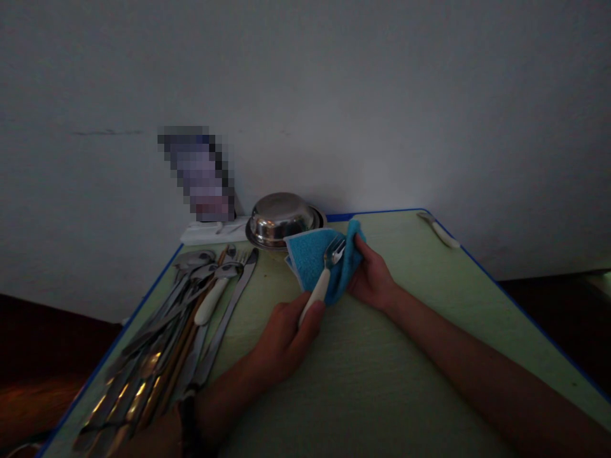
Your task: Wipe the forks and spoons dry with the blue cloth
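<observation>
My left hand [291,331] is closed around the white handle of a fork [316,292], whose metal head points up and away from me. Behind the fork's tines spreads a blue cloth [310,254] with a pale edge. The cloth is gripped at its right side by my right hand [373,278], thumb on top and the other fingers partly hidden behind it. Both hands are above the middle of the table. Left of them lies a pile of cutlery [179,318]: spoons, forks, a table knife [229,318] and wooden chopsticks.
An upturned metal bowl [281,216] sits at the table's back edge by the wall. Left of it, a blurred-out upright screen [203,175] stands on a white base [205,234]. Another white-handled fork [440,231] lies at the far right of the green, blue-edged table [405,381].
</observation>
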